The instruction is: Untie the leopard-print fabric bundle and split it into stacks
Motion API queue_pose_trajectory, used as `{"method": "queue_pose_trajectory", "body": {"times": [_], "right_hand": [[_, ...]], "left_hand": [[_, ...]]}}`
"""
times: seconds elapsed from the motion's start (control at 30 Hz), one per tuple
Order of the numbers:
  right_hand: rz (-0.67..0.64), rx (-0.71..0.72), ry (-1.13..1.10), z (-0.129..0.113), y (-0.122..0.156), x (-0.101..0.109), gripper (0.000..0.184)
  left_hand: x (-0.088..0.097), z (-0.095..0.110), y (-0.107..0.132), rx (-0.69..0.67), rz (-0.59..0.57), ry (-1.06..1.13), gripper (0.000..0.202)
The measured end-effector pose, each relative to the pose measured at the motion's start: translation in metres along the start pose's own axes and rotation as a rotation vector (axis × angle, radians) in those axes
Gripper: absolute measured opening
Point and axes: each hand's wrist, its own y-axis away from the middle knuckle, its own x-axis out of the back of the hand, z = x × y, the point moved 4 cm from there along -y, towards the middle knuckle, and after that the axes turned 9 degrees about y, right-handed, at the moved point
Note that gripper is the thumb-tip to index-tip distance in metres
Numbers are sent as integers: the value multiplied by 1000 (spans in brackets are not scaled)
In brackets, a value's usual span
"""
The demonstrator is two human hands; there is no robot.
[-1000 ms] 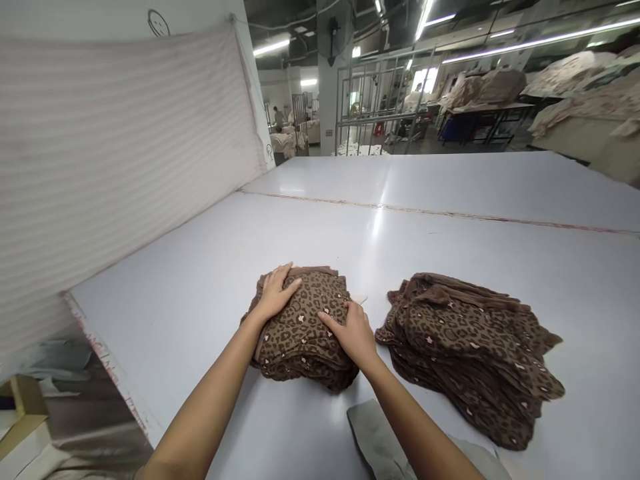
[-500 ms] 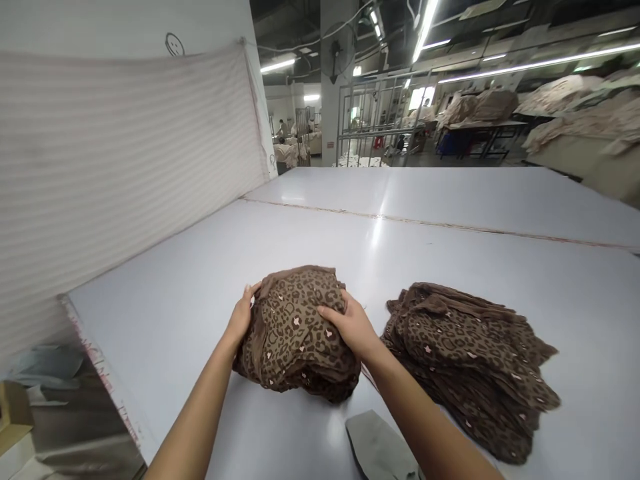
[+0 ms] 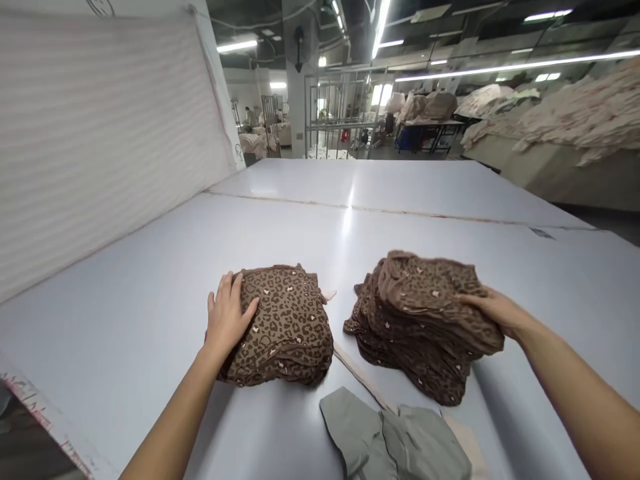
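A stack of brown leopard-print fabric pieces (image 3: 287,320) with small pink spots lies on the table. My left hand (image 3: 227,313) rests over its left side, fingers spread and thumb on top, not closed round it. To the right is a second, looser stack of leopard-print fabric (image 3: 415,320). My right hand (image 3: 495,310) grips this one by its right edge, thumb on top and fingers hidden underneath. That edge is lifted off the table, and the layers fan out on the left.
Grey-green fabric (image 3: 370,427) lies crumpled at the near edge, beside a thin pale strip (image 3: 363,377). A seam (image 3: 380,210) crosses the white table (image 3: 280,227). A pale striped sheet (image 3: 110,120) hangs at left. Cloth heaps (image 3: 575,120) and a metal rack (image 3: 340,113) stand beyond.
My right hand has left the left stack and taken hold of the right stack, raising its right edge. The left stack now lies flatter and squarer. The view has turned right.
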Motion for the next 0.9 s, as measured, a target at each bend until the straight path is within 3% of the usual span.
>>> {"method": "queue_pose_trajectory", "body": {"times": [0.1,0.2,0.3,0.43,0.5,0.6,0.7,0.77,0.9], "right_hand": [[150,-23,256,27,-3,1,50],[317,107,483,22,1,-9,88],[222,308,612,21,2,-49,75],[117,385,680,37,8,-94,59],[120,403,671,39,18,-94,62],[121,423,616,43,50,-73,63],[1,378,574,69,95,-63,51],[-114,309,583,99,121,-70,49],[-214,213,639,145,155,-99,44]], "left_hand": [[-4,38,-5,-162,-31,-58,57],[-30,52,-11,-221,-144,-63,63],[-62,42,-14,-206,-215,-82,66],[-86,25,-15,-186,-254,-109,66],[-86,22,-16,-197,-265,-123,66],[-77,24,-18,-214,-276,-132,66],[-65,31,-18,-221,-272,-123,66],[-57,39,-15,-225,-249,-121,66],[-47,63,-3,-271,-193,-120,65]]}}
